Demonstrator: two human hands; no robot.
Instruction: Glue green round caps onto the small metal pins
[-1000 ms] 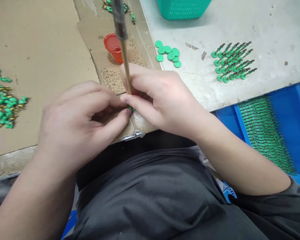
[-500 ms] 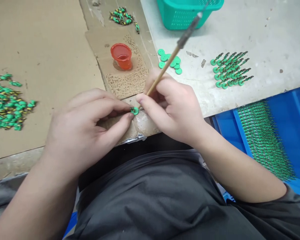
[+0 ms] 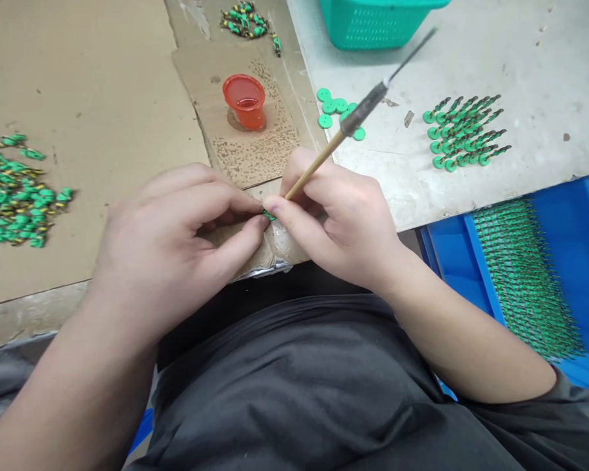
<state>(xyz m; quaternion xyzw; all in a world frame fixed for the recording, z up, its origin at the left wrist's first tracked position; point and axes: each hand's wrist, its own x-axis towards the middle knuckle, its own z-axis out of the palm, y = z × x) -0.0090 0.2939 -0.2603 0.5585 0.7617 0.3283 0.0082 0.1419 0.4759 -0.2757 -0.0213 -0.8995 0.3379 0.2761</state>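
Observation:
My left hand (image 3: 177, 222) is closed in a pinch at the table's front edge, holding a small green piece (image 3: 269, 215) between thumb and forefinger. Little of that piece shows, as fingertips cover most of it. Closed around a thin wooden-handled brush (image 3: 322, 156), my right hand (image 3: 346, 219) meets the left fingertips. The brush's dark grip and thin far tip point up and right; its lower end is hidden at the green piece. Just beyond my hands stands a red cup (image 3: 250, 118) with liquid inside, on speckled cardboard (image 3: 248, 154).
Loose green button-like discs (image 3: 325, 121) lie beyond my right hand. Rows of discs with dark twisted stems (image 3: 464, 137) stand to the right. A heap of green-and-yellow pieces (image 3: 17, 203) is at left. A green basket (image 3: 377, 29) and blue bin (image 3: 446, 245) flank the table.
The green disc, plain between my fingertips before, is now mostly covered as my right fingers have come closer to my left. The brush's far end has swung right. The whole view has shifted slightly.

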